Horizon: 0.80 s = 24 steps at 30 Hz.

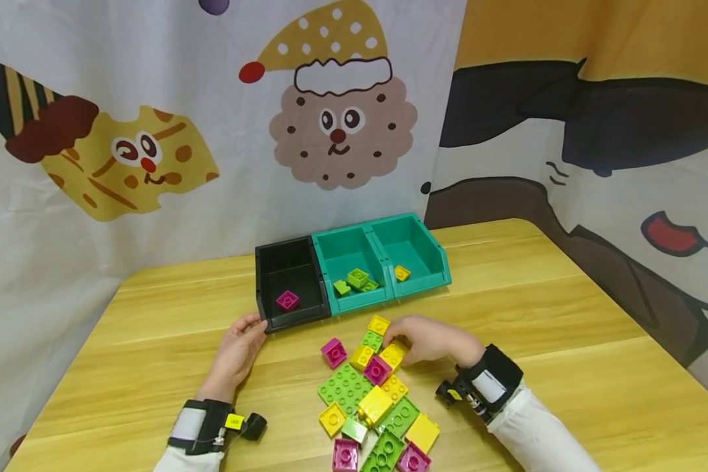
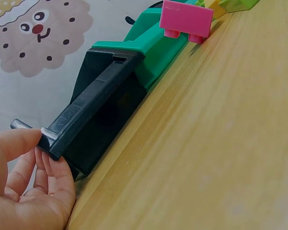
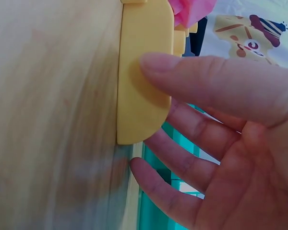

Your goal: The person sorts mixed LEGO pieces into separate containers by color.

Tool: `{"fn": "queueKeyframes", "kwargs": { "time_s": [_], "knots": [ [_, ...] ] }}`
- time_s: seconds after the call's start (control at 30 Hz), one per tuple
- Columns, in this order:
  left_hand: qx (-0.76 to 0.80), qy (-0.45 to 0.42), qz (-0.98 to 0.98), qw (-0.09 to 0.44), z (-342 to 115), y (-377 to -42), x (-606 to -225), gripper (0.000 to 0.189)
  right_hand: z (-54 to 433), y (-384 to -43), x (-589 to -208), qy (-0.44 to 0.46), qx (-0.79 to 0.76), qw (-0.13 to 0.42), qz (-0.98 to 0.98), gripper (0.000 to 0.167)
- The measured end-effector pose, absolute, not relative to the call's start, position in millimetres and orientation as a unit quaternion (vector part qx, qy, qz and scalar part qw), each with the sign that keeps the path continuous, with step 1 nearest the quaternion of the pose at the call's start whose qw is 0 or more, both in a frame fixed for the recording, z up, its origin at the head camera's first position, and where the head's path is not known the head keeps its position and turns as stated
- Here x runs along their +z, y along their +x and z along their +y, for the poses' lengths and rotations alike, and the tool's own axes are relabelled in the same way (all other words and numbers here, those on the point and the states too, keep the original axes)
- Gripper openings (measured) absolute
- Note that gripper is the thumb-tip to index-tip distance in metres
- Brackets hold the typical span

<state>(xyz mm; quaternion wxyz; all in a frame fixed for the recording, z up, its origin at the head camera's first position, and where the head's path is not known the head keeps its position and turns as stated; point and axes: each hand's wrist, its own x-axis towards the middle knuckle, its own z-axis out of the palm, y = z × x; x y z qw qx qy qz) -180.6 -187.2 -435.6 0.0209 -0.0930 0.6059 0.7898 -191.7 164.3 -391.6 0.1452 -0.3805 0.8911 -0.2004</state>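
My left hand (image 1: 238, 349) pinches the front left corner of the black bin (image 1: 289, 265), thumb on top of the rim and fingers beneath, as the left wrist view shows. One magenta toy building block (image 1: 287, 301) lies inside that bin. My right hand (image 1: 433, 339) grips a yellow building block (image 1: 394, 352) at the far part of the block pile. In the right wrist view the thumb lies on the flat side of this round-ended yellow block (image 3: 144, 100), its fingers partly hidden behind. Against it in the head view sits a magenta block (image 1: 377, 371).
Two teal bins join the black one: the middle bin (image 1: 345, 244) holds several green blocks (image 1: 357, 278), the right bin (image 1: 410, 239) one yellow block (image 1: 402, 273). Green, yellow and magenta blocks lie loose on the wooden table (image 1: 183, 308). A printed curtain (image 1: 212, 85) hangs behind.
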Motion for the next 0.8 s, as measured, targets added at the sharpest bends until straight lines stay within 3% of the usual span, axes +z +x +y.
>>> {"fn": "queueKeyframes", "kwargs": {
  "time_s": [0.5, 0.8],
  "knots": [
    [0.796, -0.097, 0.597, 0.022, -188, -180, -433, 0.017, 176, -195, -377, -0.386, -0.235, 0.127, 0.883, 0.029],
    [0.796, -0.098, 0.596, 0.027, -187, -181, -434, 0.016, 199, -208, -363, -0.364, -0.308, 0.065, 0.877, 0.029]
  ]
}}
